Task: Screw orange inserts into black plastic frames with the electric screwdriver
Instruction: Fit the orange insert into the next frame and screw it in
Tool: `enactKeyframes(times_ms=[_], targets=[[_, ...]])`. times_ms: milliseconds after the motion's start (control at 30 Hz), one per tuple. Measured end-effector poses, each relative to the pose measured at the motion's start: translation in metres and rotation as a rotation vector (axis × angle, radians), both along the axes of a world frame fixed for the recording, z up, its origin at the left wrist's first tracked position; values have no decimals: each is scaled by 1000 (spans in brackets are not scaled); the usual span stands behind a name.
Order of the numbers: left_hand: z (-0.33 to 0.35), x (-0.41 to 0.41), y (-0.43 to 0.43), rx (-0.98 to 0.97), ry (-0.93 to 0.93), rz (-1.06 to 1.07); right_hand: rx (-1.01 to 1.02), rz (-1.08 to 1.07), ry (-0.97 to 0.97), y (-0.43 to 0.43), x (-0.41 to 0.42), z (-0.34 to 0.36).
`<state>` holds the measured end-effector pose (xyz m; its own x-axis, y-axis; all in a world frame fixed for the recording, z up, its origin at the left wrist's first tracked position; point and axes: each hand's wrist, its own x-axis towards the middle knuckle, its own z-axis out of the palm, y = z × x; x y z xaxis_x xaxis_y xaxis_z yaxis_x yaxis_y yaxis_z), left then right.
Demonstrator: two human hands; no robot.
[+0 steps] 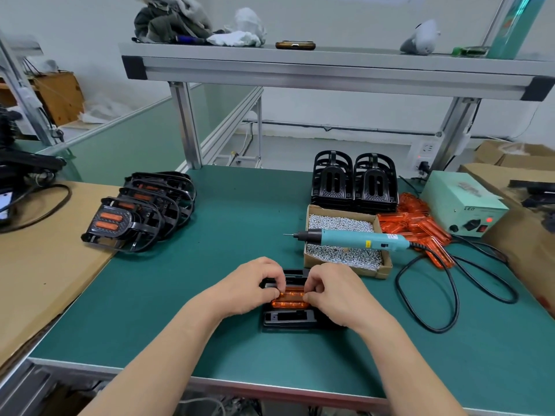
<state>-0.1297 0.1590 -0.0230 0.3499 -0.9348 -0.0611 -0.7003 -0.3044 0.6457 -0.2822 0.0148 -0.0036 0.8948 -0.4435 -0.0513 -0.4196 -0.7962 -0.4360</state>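
The left hand [249,286] and the right hand [333,292] sit close together, each with fingertips pinched on one end of a translucent orange plastic insert [290,300]. The insert's long axis runs left to right between them. It lies across the middle of a black plastic frame [289,319], which rests flat on the green-topped table [228,235] right in front of the person. Whether the insert is fully seated in its slot cannot be told, since the fingers cover both ends.

The coming move turns on the teal electric screwdriver [351,238]. It lies beyond the hands and to the right, across an open cardboard box of silver screws [342,259]. Its long axis also runs left to right — bit pointing left, corded tail to the right. The right hand is the nearer one, so it would likely reach forward and right for the barrel while the left steadies the frame.
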Motion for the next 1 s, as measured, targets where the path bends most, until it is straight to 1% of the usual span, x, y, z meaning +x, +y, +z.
enactKeyframes(times_ms=[67, 100, 167, 200, 267, 367, 433, 567, 733, 867, 1000], targets=[[-2, -6, 4, -38, 12, 36, 93, -20, -58, -4, -3, 1], [-4, -9, 7, -69, 37, 60, 166, -63, -122, -7, -5, 2], [-8, -14, 11, -165, 63, 83, 345, -210, -305, -12, -9, 4], [-9, -17, 11, -214, 38, 76, 437, -288, -403, -14, -10, 6], [-9, -24, 11, -248, -96, 37, 632, -412, -571, -19, -12, 9], [-14, -33, 12, -136, -354, -80, 904, -503, -718, -26, -15, 12], [-19, -35, 13, -90, -421, -100, 1036, -540, -777, -29, -16, 11], [-24, -32, 15, -75, -397, -73, 1345, -611, -887, -32, -16, 5], [-28, -24, 15, -56, -310, -81, 1657, -631, -963, -34, -4, 8], [-39, -24, 18, -171, -150, -45, 1793, -724, -992, -37, 12, 12], [-42, -23, 18, -199, -158, -56, 1845, -859, -1012, -43, 25, 9]])
